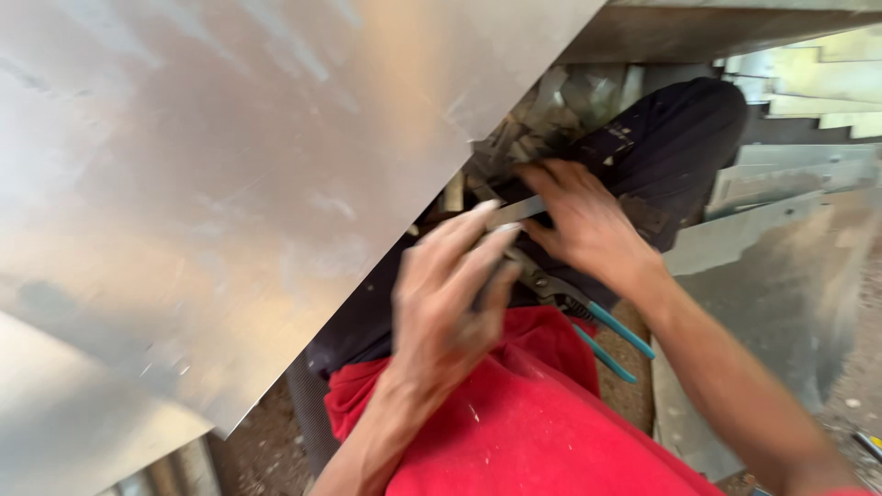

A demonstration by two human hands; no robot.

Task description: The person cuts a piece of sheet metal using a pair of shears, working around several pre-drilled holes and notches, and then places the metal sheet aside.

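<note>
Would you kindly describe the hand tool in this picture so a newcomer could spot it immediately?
Start at the large grey metal sheet filling the left of the view, then drop to the person's red shirt at the bottom centre. Just above it, between the left hand and right hand, lies the snips. Its two thin teal-covered handles are the only teal thing among grey metal.

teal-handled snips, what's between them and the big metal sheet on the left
In the head view, the left hand lies between the snips and the large metal sheet, its fingers over the tool's head, with a dark trouser leg beneath.
</note>
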